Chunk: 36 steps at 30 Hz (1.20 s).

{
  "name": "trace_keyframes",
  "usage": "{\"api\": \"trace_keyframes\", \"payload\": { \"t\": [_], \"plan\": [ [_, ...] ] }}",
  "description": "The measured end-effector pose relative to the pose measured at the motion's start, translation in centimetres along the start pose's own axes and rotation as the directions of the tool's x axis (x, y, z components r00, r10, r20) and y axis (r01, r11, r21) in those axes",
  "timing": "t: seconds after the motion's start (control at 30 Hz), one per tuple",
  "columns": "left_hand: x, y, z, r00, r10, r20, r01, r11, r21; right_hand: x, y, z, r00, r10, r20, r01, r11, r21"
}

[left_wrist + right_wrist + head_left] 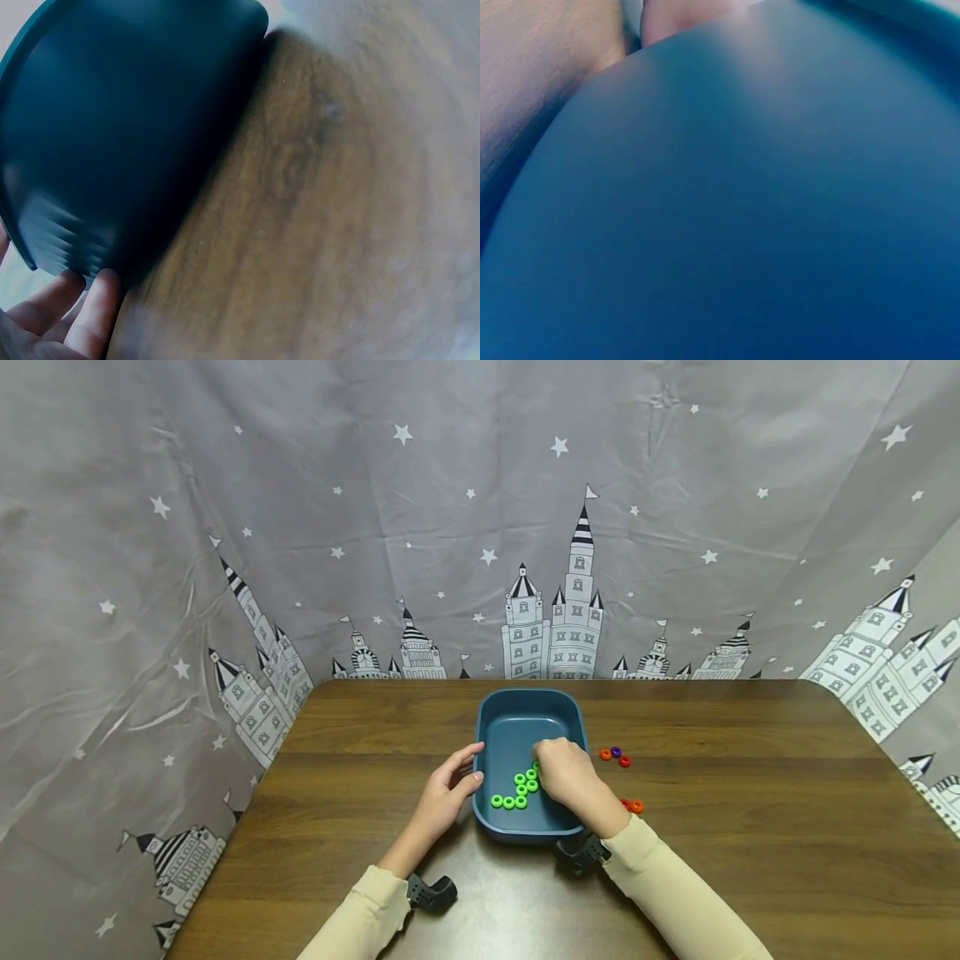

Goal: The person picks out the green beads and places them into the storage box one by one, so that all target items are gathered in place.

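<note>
A dark blue tray [528, 841] stands on the table, with several small green rings [521, 802] on its floor in a bent line. At the tray's left side, my left hand [444, 789] touches the wall with its thumb and fingers spread. The left wrist view shows fingertips [103, 289] against the ridged outer wall. My right hand [564, 772] reaches over the tray's right side, fingers curled downward beside the uppermost green ring, which it partly covers. Its fingertips are hidden in the head view, so I cannot tell whether they pinch a ring.
Right of the tray, two orange rings, two red rings and a purple ring [616, 752] lie on the wooden table [750, 793]. Some are close to the right forearm. A grey curtain [450, 468] printed with castles and stars hangs behind the table.
</note>
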<state>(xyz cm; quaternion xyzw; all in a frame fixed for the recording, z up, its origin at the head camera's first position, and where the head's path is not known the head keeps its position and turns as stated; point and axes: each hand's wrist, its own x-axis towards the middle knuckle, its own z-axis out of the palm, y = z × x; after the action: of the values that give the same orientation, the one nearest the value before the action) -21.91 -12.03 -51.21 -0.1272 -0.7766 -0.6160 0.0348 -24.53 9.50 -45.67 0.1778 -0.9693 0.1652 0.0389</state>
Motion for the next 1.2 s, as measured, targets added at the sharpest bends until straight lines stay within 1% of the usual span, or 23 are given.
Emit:
{"api": "trace_keyframes", "payload": {
  "t": [0.23, 0.33, 0.43, 0.5, 0.57, 0.67, 0.7, 0.8, 0.87, 1.03, 1.2],
  "plan": [
    [-0.02, -0.06, 0.1, 1.0, 0.005, 0.009, -0.005, 1.0, -0.019, -0.14, -0.08, -0.14, 0.999, 0.02, 0.031, -0.02, 1.0, -0.004],
    [-0.1, 0.06, 0.07, 1.0, 0.009, 0.011, -0.009, 1.0, -0.012, -0.19, -0.06, -0.11, 0.999, 0.019, 0.036, -0.019, 1.0, -0.007],
    [-0.13, 0.03, 0.03, 0.999, 0.043, 0.007, -0.043, 0.999, 0.002, -0.25, -0.06, -0.12, 1.0, 0.005, 0.029, -0.005, 1.0, -0.013],
    [-0.1, -0.16, -0.01, 0.997, 0.081, 0.004, -0.081, 0.996, 0.024, -0.29, -0.08, -0.16, 1.0, -0.007, 0.021, 0.007, 1.0, -0.016],
    [-0.1, -0.32, -0.03, 0.995, 0.098, 0.003, -0.098, 0.995, 0.028, -0.3, -0.09, -0.21, 1.0, -0.015, 0.019, 0.016, 1.0, -0.018],
    [-0.12, -0.35, -0.04, 0.997, 0.072, 0.007, -0.073, 0.997, 0.024, -0.34, -0.11, -0.23, 1.0, -0.023, 0.017, 0.023, 1.0, -0.016],
    [-0.12, -0.26, -0.03, 0.999, 0.049, 0.007, -0.049, 0.999, 0.007, -0.35, -0.12, -0.25, 1.0, -0.025, 0.018, 0.025, 1.0, -0.015],
    [-0.07, -0.09, -0.02, 1.0, 0.01, 0.009, -0.01, 1.0, -0.015, -0.36, -0.15, -0.29, 0.999, -0.034, 0.017, 0.035, 0.999, -0.02],
    [-0.03, -0.09, -0.01, 1.0, -0.001, 0.007, 0.001, 1.0, -0.022, -0.32, -0.13, -0.29, 0.999, -0.041, 0.019, 0.041, 0.999, -0.023],
    [0.06, -0.19, 0.01, 1.0, -0.008, 0.003, 0.008, 1.0, -0.018, -0.24, 0.01, -0.19, 0.998, -0.047, 0.031, 0.047, 0.999, -0.014],
    [0.12, -0.15, 0.03, 1.0, 0.004, 0.01, -0.004, 1.0, -0.008, -0.26, 0.12, -0.08, 0.998, -0.052, 0.039, 0.053, 0.999, -0.008]
  ]
}}
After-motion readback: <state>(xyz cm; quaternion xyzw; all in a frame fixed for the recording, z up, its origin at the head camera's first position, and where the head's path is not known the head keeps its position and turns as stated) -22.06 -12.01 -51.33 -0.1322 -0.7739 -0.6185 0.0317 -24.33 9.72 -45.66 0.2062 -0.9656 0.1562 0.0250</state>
